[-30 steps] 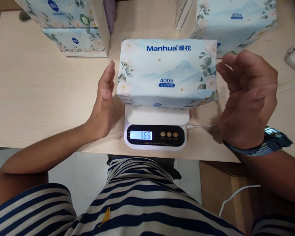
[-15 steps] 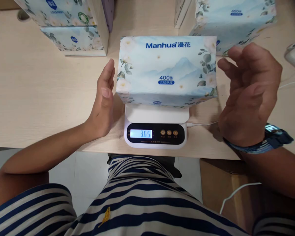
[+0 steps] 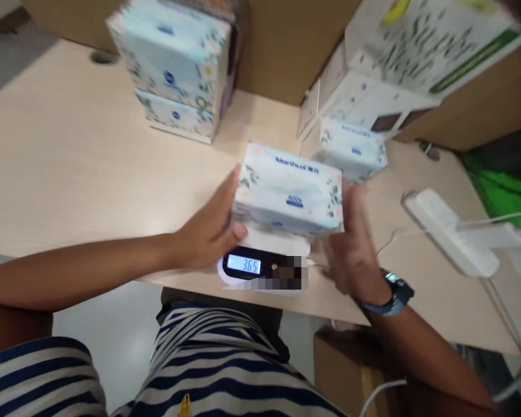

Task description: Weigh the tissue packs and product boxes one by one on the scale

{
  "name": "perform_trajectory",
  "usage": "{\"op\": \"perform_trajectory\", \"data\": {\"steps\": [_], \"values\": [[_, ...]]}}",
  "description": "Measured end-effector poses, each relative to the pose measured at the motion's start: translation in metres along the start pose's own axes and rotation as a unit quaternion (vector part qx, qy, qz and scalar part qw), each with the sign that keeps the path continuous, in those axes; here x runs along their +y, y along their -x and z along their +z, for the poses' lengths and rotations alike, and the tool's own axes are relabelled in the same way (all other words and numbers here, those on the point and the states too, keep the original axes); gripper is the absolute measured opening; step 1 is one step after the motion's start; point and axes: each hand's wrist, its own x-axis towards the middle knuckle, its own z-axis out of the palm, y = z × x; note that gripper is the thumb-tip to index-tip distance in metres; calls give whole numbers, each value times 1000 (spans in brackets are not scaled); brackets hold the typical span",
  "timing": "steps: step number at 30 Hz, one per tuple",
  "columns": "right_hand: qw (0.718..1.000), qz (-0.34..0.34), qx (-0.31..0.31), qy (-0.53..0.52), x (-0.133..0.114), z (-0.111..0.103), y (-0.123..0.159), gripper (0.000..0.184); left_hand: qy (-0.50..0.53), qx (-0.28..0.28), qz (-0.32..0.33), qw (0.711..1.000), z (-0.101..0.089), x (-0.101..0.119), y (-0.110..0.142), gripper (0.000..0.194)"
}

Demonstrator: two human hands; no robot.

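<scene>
A pale blue Manhua tissue pack (image 3: 293, 188) printed with flowers and leaves rests on the white plate of a kitchen scale (image 3: 226, 275). The lit display (image 3: 244, 264) reads 365. My left hand (image 3: 211, 229) is closed against the pack's left side, thumb at its lower front corner and fingers reaching along the far edge. Beside the pack's right end is my right hand (image 3: 353, 249), wearing a watch (image 3: 395, 294). Motion blurs its fingers, so I cannot tell whether they touch the pack. Part of the scale's button panel is pixelated.
Stacked tissue packs (image 3: 180, 69) stand at the back left. Another tissue pack (image 3: 353, 152) sits before white boxes (image 3: 373, 95) at the back right. A power strip (image 3: 454, 231) with white cables lies on the right of the desk (image 3: 69, 174). A cardboard box (image 3: 338, 359) is below.
My left hand has come in against the pack's left side, and my right hand has moved closer to its right end. The view has tilted and shows more of the desk.
</scene>
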Motion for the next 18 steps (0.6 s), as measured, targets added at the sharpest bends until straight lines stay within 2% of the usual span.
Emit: {"op": "perform_trajectory", "data": {"steps": [2, 4, 7, 9, 11, 13, 15, 18], "values": [[994, -45, -99, 32, -16, 10, -17, 116, -27, -10, 49, 998, -10, 7, -6, 108], [987, -95, -120, 45, -36, 23, -49, 130, -77, 64, 69, 993, -34, 12, -16, 114], [984, -132, -118, -6, -55, 49, -110, 120, -189, 226, 45, 955, -88, 20, -31, 112], [982, -115, -142, -53, -55, 73, -146, 116, -257, 289, -10, 922, -124, 26, -38, 104], [981, -77, -172, -45, -47, 99, -170, 116, -310, 274, -107, 904, -152, 31, -41, 91], [982, -41, -183, 3, -38, 122, -182, 111, -347, 204, -202, 893, -170, 34, -40, 74], [981, -29, -187, 50, -31, 138, -184, 103, -361, 143, -252, 886, -181, 34, -37, 65], [974, -52, -193, 105, -28, 144, -184, 96, -357, 99, -292, 881, -193, 33, -31, 65]]}}
